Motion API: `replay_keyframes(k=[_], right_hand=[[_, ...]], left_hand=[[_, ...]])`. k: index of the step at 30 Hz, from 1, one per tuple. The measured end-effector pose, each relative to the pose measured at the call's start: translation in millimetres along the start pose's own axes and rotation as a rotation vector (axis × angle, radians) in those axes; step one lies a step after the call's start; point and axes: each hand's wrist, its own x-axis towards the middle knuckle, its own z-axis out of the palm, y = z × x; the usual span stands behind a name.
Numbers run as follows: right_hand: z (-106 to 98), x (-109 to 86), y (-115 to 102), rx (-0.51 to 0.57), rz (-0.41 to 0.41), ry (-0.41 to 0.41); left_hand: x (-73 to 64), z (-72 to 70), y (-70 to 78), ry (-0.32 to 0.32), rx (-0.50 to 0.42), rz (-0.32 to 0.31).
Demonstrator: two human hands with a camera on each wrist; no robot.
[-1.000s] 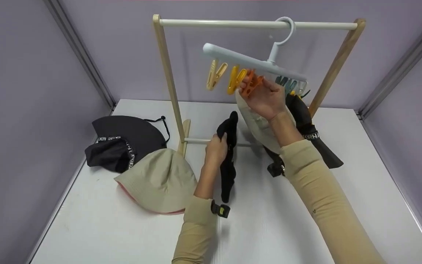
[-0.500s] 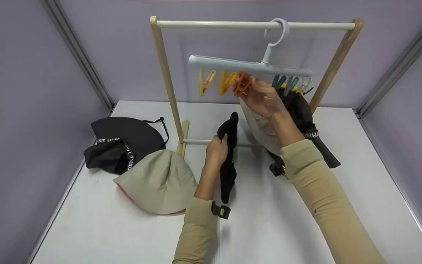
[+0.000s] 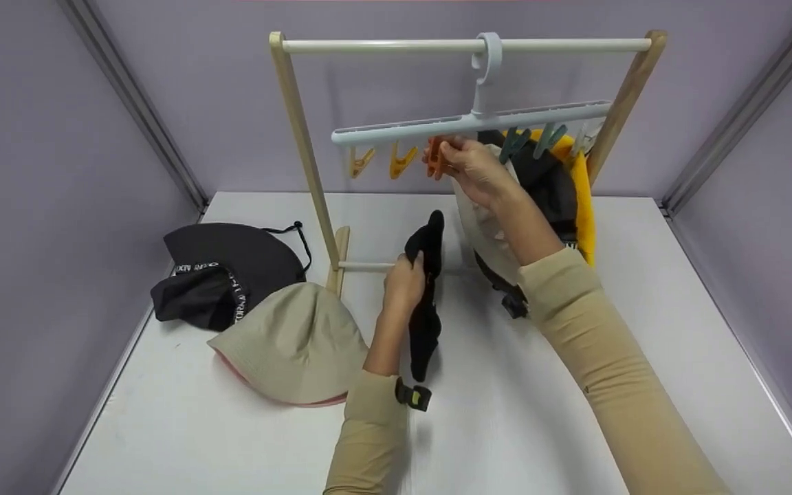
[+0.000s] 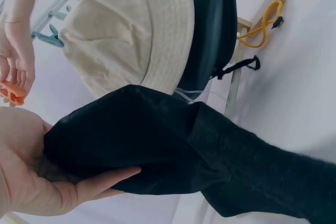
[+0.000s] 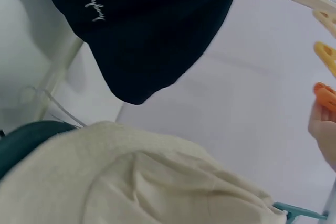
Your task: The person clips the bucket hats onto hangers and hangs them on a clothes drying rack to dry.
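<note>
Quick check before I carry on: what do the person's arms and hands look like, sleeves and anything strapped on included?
The left hand and right hand wear no gloves. The left sleeve and right sleeve are plain tan. A black fitting with a yellow-green spot juts out by the left cuff. No cables show.

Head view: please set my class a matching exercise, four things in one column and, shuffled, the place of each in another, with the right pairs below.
Things
1. Orange plastic clip
2. Black fabric hat seen edge-on
3. Beige fabric bucket hat with a pink underside
4. Pale blue plastic hanger

Places
A. Held in the left hand
B. Hooked over the white rail
C. Held in the right hand
D. Lying on the white tabletop

Pairs: 1-C, 2-A, 3-D, 4-B
</note>
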Motion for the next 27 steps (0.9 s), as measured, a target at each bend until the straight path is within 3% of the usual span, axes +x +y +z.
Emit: replay_keyframes(k=[8,17,27], right_hand=[[5.4,-0.7,-7.3,-0.031,0.084,0.053],[2.4,-4.0,-6.9,-0.036,0.05,0.077],[6.7,-5.2,-5.7,-0.043,0.016,0.083]], left_hand=[[3.2,-2.0,2.4,0.002,-0.009,-0.015],[7.6,-14.5,13.5,-0.062,0.006,-0.014],[14.2,-31.5,40.2,-0.053,0.029,0.011]])
